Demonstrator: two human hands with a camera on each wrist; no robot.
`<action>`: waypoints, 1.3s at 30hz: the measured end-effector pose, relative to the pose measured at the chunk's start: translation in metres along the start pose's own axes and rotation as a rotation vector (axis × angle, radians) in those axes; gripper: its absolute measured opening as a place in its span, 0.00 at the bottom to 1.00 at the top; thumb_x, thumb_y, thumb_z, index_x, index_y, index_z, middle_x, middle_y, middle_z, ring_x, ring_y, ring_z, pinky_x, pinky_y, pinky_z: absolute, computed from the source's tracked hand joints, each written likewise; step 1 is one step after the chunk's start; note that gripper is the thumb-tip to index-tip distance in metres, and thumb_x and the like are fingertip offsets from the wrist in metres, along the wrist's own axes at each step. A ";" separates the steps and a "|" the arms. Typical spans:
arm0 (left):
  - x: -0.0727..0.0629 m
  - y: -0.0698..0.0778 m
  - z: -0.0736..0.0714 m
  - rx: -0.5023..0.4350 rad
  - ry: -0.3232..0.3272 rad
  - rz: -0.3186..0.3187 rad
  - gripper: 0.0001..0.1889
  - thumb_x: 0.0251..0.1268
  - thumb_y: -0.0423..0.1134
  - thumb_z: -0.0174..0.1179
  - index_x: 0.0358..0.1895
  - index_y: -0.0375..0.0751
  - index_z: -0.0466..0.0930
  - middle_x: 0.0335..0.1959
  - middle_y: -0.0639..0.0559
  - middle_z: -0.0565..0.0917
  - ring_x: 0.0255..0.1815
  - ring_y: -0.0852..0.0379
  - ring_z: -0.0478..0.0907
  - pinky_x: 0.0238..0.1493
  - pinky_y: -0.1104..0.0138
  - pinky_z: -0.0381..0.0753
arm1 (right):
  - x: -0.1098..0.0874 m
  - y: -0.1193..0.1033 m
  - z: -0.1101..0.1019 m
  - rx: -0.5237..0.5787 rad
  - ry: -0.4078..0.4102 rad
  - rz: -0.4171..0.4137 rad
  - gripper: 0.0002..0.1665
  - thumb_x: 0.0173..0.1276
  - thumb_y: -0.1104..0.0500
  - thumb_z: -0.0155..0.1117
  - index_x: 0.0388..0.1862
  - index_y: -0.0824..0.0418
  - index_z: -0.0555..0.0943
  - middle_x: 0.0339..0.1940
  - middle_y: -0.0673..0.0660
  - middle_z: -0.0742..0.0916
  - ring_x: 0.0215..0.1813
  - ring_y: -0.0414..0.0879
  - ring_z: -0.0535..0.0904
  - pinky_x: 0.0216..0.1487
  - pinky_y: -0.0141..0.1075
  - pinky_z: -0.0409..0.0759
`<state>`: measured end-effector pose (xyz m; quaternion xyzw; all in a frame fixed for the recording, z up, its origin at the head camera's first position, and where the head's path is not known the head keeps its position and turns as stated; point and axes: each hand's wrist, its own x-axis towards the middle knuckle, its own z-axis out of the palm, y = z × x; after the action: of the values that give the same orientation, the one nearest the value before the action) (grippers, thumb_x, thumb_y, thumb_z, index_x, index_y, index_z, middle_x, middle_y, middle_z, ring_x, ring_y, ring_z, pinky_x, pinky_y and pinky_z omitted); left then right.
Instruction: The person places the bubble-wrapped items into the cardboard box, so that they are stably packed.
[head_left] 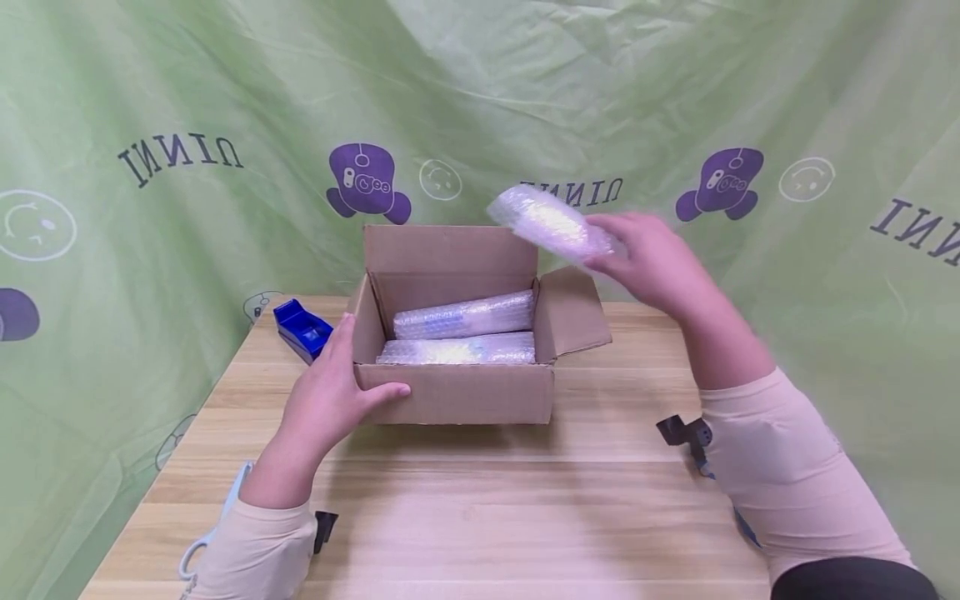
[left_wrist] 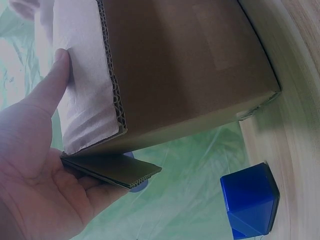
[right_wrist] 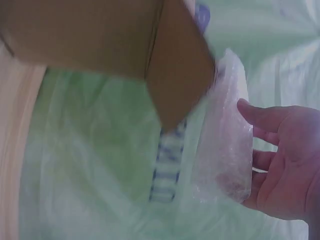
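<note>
An open cardboard box (head_left: 457, 396) stands on the table with two bubble-wrapped packages inside, one toward the back (head_left: 465, 315) and one toward the front (head_left: 457, 348). My left hand (head_left: 330, 396) grips the box's front left corner. In the left wrist view its thumb lies on the pale folded flap (left_wrist: 90, 80), and the fingers curl under a side flap (left_wrist: 112, 170). Above the box's back right corner, my right hand (head_left: 648, 258) holds another bubble-wrapped package (head_left: 551, 223) by one end. The right wrist view shows thumb and fingers on opposite sides of this wrapped package (right_wrist: 225, 145).
A blue tape dispenser (head_left: 302, 329) sits left of the box. Light blue scissors (head_left: 197, 550) lie partly under the left forearm. The box's right flap (head_left: 573, 312) sticks outward, and its back flap (head_left: 450, 248) stands up before a green printed curtain (head_left: 480, 83).
</note>
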<state>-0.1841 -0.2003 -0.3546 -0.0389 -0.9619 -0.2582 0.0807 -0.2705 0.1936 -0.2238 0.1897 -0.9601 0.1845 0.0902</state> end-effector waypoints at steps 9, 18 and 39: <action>0.000 -0.002 0.001 0.000 -0.001 0.000 0.69 0.43 0.74 0.67 0.80 0.41 0.37 0.80 0.39 0.48 0.74 0.31 0.57 0.67 0.37 0.63 | -0.001 -0.052 0.039 -0.085 -0.051 -0.188 0.36 0.67 0.47 0.67 0.73 0.48 0.69 0.67 0.59 0.77 0.68 0.57 0.69 0.68 0.57 0.67; -0.001 -0.002 0.002 -0.003 -0.002 0.001 0.69 0.42 0.75 0.66 0.80 0.41 0.37 0.80 0.39 0.48 0.74 0.31 0.57 0.67 0.37 0.63 | 0.004 -0.074 0.078 -0.092 -0.111 -0.353 0.32 0.67 0.50 0.68 0.69 0.52 0.74 0.60 0.57 0.82 0.61 0.54 0.73 0.65 0.48 0.71; 0.000 0.000 0.000 0.000 -0.003 -0.004 0.69 0.42 0.75 0.66 0.80 0.41 0.36 0.80 0.40 0.47 0.74 0.31 0.56 0.67 0.36 0.63 | 0.011 -0.065 0.124 -0.085 -0.228 -0.435 0.31 0.65 0.48 0.69 0.67 0.50 0.77 0.58 0.57 0.83 0.62 0.53 0.76 0.67 0.47 0.71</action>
<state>-0.1840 -0.1999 -0.3548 -0.0371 -0.9621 -0.2583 0.0790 -0.2678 0.0857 -0.3138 0.4075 -0.9076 0.0976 0.0267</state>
